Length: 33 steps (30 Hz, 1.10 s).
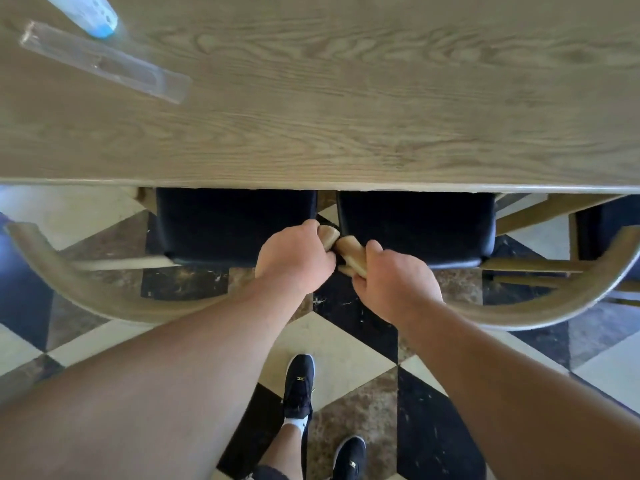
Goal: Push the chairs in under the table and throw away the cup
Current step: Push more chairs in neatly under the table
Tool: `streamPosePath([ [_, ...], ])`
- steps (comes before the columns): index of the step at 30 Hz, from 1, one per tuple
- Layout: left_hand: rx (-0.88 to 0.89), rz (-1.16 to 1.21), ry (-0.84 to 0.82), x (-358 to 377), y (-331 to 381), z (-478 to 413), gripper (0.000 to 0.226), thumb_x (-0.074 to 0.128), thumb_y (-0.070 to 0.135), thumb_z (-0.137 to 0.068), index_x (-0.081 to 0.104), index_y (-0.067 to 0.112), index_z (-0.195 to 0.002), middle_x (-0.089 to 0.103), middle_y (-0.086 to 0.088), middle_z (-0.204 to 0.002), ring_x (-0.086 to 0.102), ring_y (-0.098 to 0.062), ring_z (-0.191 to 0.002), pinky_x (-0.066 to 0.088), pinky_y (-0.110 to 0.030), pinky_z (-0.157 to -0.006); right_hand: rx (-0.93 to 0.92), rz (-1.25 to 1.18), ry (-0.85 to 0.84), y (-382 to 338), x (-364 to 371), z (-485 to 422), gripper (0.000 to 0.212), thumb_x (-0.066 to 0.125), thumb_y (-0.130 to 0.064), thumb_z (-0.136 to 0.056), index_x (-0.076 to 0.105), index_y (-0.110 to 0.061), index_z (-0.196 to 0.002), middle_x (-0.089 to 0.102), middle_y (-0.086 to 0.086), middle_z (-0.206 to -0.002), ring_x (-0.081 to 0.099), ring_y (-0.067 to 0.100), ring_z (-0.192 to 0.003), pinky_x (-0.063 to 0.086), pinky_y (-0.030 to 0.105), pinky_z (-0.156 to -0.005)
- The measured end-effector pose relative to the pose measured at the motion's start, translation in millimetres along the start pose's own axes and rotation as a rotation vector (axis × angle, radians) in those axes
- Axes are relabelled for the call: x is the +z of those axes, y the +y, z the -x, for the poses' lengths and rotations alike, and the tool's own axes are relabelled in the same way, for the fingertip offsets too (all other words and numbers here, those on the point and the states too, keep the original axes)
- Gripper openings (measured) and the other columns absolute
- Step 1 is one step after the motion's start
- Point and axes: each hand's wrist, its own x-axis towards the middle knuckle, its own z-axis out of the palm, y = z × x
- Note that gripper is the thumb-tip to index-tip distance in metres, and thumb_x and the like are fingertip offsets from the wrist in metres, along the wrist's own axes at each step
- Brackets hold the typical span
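Looking down through the head camera, two curved-back wooden chairs with dark padded seats are seen side by side at the near edge of the long pale oak-grain table (pixel 346 133). The left chair (pixel 235 223) lies at about ten o'clock from the frame centre, the right chair (pixel 415 226) at about two o'clock; both seats are already partly tucked under the table edge. The left hand (pixel 294 259) is closed around the inner end of the left chair's bent wooden backrest, fingers curled tightly together over the rail. The right hand (pixel 394 285) is wrapped likewise around the adjoining end of the right chair's backrest, thumb on top and fingers folded beneath. The two rail ends almost touch between the hands.

At eleven o'clock, far off on the tabletop, a clear plastic cup with a pale blue base (pixel 86 12) is seen, blurred, beside a long transparent plastic strip (pixel 104 62).

The step in hand is judged to be the pushing-in of both chairs. It would be done best with an even, straight push toward twelve o'clock, so that the seats slide squarely and the chairs are not knocked together. The cup is not yet handled.
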Motion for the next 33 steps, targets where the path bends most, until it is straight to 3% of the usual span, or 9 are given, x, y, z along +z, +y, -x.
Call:
streamPosePath([
  [11,-0.016,0.012,-0.073,-0.5,1.7,-3.9,0.027,0.068,0.044,-0.092,0.054,0.026,-0.108,0.063,0.005,-0.084,0.063,-0.023,-0.076,0.053,-0.038,-0.064,0.016,-0.018,-0.043,-0.4,-2.1,-0.7,0.034,0.056,-0.048,-0.103,0.033,-0.022,-0.103,0.050,-0.004,-0.075,0.056,0.027,-0.064,0.047,0.037,-0.055],
  [16,-0.026,0.026,-0.089,-0.5,0.7,-4.7,0.026,0.067,0.043,-0.092,0.053,0.026,-0.106,0.061,0.006,-0.082,0.062,-0.022,-0.075,0.047,-0.036,-0.063,0.022,-0.011,-0.038,-1.0,-1.4,-0.3,0.034,0.054,-0.048,-0.102,0.030,-0.023,-0.102,0.052,-0.003,-0.079,0.066,0.031,-0.073,0.044,0.037,-0.055],
  [21,-0.019,0.035,-0.075,-0.9,0.6,-4.3,0.026,0.068,0.044,-0.092,0.054,0.027,-0.105,0.062,0.006,-0.082,0.062,-0.021,-0.075,0.046,-0.036,-0.062,0.019,0.008,-0.021,-0.2,1.3,-0.4,0.036,0.055,-0.048,-0.102,0.030,-0.023,-0.101,0.050,-0.005,-0.076,0.054,0.026,-0.063,0.042,0.036,-0.054],
  [27,-0.029,0.042,-0.069,-3.6,2.3,-1.5,0.027,0.068,0.046,-0.090,0.056,0.026,-0.102,0.062,0.006,-0.083,0.060,-0.018,-0.074,0.047,-0.036,-0.061,0.014,0.017,0.003,-0.4,1.6,-0.8,0.035,0.056,-0.048,-0.101,0.034,-0.021,-0.102,0.050,-0.005,-0.074,0.056,0.027,-0.064,0.046,0.037,-0.056],
  [30,-0.031,0.026,-0.157,-11.7,1.5,-6.7,0.042,0.068,0.051,-0.087,0.056,0.026,-0.119,0.064,0.004,-0.097,0.063,-0.022,-0.087,0.049,-0.038,-0.068,0.058,-0.018,-0.051,-2.3,-4.5,-6.9,0.035,0.060,-0.047,-0.099,0.045,-0.018,-0.112,0.057,-0.003,-0.080,0.060,0.026,-0.071,0.053,0.040,-0.063],
  [33,0.046,-0.218,-0.230,-35.3,-11.4,5.2,0.092,0.069,0.075,-0.078,0.036,0.029,-0.152,0.052,-0.004,-0.144,0.053,-0.033,-0.128,0.046,-0.050,-0.096,0.042,0.028,-0.166,-5.9,-16.4,6.8,0.066,0.062,-0.066,-0.093,0.042,-0.021,-0.137,0.062,0.005,-0.123,0.061,0.031,-0.110,0.054,0.047,-0.089],
])
